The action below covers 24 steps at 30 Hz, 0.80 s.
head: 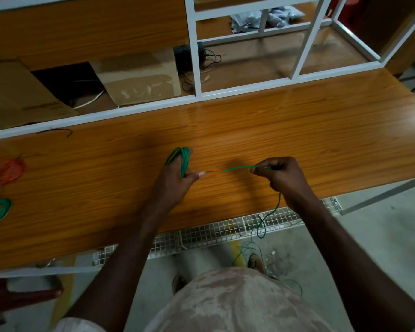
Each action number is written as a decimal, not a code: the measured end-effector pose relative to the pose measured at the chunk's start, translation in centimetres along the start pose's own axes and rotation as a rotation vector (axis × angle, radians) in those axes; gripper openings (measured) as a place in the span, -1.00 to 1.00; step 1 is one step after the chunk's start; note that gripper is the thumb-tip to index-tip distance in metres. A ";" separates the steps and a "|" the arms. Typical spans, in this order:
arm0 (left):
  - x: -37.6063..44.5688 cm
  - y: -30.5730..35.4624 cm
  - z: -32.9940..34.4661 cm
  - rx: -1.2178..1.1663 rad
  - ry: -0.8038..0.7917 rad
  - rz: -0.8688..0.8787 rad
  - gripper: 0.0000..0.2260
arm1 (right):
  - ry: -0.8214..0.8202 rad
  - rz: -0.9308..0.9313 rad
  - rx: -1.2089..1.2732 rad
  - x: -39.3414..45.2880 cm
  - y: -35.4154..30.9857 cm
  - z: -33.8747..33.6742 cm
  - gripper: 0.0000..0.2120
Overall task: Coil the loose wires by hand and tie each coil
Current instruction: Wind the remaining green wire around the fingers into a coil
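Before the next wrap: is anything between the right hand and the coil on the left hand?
Nothing visible. The green wire runs free above the bare table from the right hand to the coil on the left hand.

Left hand (pixel 175 180) holds a green coil (pixel 183 159); right hand (pixel 279 174) pinches its wire (pixel 228 169) taut above the table (pixel 297 130).
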State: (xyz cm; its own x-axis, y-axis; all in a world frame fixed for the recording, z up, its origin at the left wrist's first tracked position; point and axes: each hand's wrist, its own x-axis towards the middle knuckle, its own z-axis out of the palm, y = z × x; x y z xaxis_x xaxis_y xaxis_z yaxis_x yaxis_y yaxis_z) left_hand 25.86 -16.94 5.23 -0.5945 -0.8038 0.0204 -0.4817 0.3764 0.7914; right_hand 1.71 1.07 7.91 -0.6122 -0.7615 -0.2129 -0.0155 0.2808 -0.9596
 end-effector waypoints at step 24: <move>0.7 3.4 0.1 -0.147 0.118 0.017 -0.58 | -0.036 -0.367 -0.375 -1.8 0.5 8.5 -0.88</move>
State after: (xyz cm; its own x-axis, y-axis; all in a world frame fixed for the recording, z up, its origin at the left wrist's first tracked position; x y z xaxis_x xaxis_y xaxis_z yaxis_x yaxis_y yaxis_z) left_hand 23.70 -16.16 7.88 -0.5180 -0.8497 0.0988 -0.3681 0.3257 0.8709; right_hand 9.54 -2.36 6.26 -0.4856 -0.8669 0.1123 -0.5096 0.1763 -0.8421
